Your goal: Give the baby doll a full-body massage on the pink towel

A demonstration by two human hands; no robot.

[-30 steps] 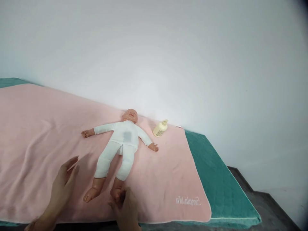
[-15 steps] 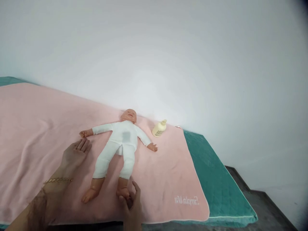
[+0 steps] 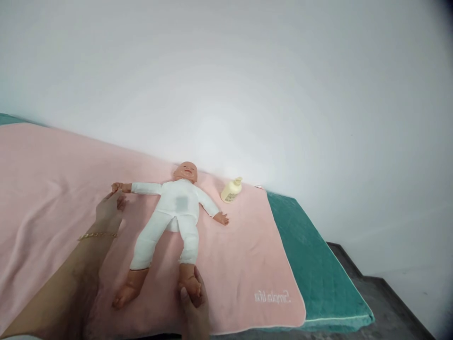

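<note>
A baby doll (image 3: 179,203) with a white cloth body lies on its back on the pink blanket (image 3: 244,255), arms spread and head toward the wall. My left hand (image 3: 110,208) has its fingers closed on the doll's hand at the left, lifting it slightly. Around the doll's foot at the right, my right hand (image 3: 195,304) is wrapped, thumb in front and fingers behind. The doll's other foot and other hand are untouched. A pale yellow pump bottle (image 3: 231,190) leans on the blanket beside the doll's arm at the right.
Under the blanket, a green padded mat (image 3: 314,264) shows at the right and far left. A white wall (image 3: 226,85) rises behind it. Beyond the mat's right end is a dark grey surface (image 3: 385,307) with a raised edge.
My left hand has moved up from beside the doll's hand and taken hold of it. My right hand has closed round the doll's foot. The view has shifted slightly.
</note>
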